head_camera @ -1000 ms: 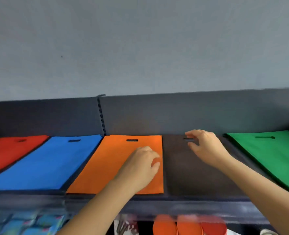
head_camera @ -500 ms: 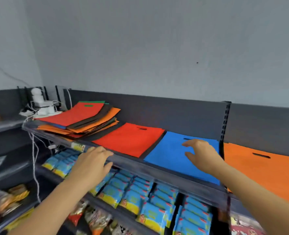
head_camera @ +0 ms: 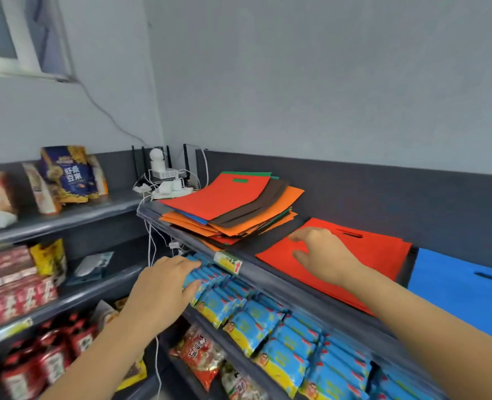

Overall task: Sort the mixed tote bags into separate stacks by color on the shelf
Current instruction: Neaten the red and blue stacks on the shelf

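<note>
Even, soft indoor light, no glare. Wide-angle bending warps the edges. Left of the bag pile, snack packs smear with motion blur; the pile stays fairly sharp.

The dark grey shelf held a red stack of bags, right under the fingers of the right hand. A mixed pile of bags lay just past those fingertips. A blue stack lay to the right of the fingers, beside the red one. White plugs sat far beyond the pile.
</note>
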### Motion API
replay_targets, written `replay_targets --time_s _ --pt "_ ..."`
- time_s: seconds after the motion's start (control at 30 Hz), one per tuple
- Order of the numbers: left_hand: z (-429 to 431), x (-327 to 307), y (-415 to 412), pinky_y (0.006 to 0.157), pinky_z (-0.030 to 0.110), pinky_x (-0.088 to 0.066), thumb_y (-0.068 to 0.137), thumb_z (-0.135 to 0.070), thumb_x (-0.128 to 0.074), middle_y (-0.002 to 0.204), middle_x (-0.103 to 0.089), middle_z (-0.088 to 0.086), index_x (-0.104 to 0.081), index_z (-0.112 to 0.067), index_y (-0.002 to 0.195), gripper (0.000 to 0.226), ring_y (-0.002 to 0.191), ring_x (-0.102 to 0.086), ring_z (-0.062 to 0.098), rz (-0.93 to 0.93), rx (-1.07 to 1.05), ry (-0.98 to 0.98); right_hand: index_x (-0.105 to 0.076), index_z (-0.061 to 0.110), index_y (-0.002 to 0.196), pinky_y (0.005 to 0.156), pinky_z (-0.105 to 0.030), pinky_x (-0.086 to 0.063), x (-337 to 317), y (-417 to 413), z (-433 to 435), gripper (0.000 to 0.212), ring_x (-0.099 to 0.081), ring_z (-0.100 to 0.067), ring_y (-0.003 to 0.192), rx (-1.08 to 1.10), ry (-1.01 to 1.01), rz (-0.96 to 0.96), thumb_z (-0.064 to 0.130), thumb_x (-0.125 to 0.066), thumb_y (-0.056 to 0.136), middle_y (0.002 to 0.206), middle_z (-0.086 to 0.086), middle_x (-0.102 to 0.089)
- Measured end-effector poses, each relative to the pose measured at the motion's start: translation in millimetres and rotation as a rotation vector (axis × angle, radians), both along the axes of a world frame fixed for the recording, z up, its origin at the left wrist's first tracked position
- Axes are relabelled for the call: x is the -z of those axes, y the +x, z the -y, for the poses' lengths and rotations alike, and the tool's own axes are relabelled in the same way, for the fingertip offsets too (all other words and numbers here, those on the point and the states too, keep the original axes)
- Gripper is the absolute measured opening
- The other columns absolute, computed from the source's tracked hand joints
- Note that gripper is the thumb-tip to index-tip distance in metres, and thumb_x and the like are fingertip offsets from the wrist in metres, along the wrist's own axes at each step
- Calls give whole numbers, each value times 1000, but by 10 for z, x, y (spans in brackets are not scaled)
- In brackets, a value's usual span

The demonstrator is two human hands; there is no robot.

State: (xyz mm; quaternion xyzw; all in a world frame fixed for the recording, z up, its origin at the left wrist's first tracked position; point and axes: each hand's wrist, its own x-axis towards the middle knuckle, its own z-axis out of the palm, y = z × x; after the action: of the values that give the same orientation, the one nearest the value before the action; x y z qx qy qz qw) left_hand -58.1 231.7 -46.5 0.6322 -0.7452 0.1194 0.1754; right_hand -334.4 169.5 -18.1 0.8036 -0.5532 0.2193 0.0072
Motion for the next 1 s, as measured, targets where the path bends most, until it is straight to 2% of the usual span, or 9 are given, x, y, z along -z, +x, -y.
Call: replay_targets --time_s 0.17,0.33,0.5,0.6,0.67,0.73,0.87,0.93,1.0 --pt "684 -80 181 91 25 -42 95 -42 -46 133 -50 -15 -46 -31 136 42 117 -47 8 13 -11 -20 -57 15 125 96 -35 -43 -132 360 867 35 -54 -25 116 -87 -8 35 18 -55 91 128 -6 -58" --pt "1324 -164 399 94 29 -43 94 -39 -49 133 -51 -12 -47 -30 136 43 119 -46 12 9 -43 -30 -47 16 135 103 -39 -39 -251 817 1686 42 -44 -27 128 -184 23 -46 19 -52 94 139 -7 -49" --pt "1754 -199 576 96 28 -41 94 -38 -50 135 -50 -11 -43 -30 139 46 123 -45 11 10 -11 -48 -31 17 146 114 -30 -22 -189 1260 2192 57 -26 -20 141 -287 95 -150 5 -46 92 154 -3 -27" --pt "2002 -229 672 103 26 -33 95 -41 -46 141 -44 -12 -38 -31 142 48 131 -37 9 -3 27 -38 -23 20 149 117 -33 -17 -114 1412 2379 68 -14 -21 145 -341 152 -247 -4 -43 88 158 -3 -14" --pt "2176 -250 743 107 24 -27 95 -47 -43 144 -41 -11 -34 -30 144 52 134 -33 8 -11 73 -6 -28 20 147 116 -32 -20 -32 1462 2444 67 -21 -22 143 -359 188 -262 -6 -41 87 156 -3 -21" --pt "2342 -274 787 110 26 -21 91 -57 -39 149 -34 -7 -28 -30 146 63 138 -25 9 -12 130 60 -42 21 141 110 -32 -30 59 1484 2489 57 -38 -22 135 -320 143 -198 -1 -43 88 147 -2 -41" --pt "2688 -270 919 115 32 -9 63 -87 -15 155 -19 -3 -16 -27 149 106 143 -9 9 18 258 244 -65 25 118 96 -31 -42 30 1508 2482 29 -55 -20 116 -178 58 -57 18 -54 92 121 3 -65" --pt "2896 -263 1022 115 33 -17 53 -94 -7 153 -27 -4 -24 -26 147 118 141 -20 10 34 341 297 -70 23 106 88 -32 -45 -16 1531 2484 21 -59 -22 106 -99 72 32 28 -62 88 108 1 -69" --pt "3066 -273 1094 101 28 -36 66 -89 -20 135 -52 -7 -48 -26 133 97 125 -45 11 -15 432 275 -72 20 97 83 -34 -47 -44 1551 2505 24 -61 -22 96 -8 100 135 36 -69 80 97 0 -71"
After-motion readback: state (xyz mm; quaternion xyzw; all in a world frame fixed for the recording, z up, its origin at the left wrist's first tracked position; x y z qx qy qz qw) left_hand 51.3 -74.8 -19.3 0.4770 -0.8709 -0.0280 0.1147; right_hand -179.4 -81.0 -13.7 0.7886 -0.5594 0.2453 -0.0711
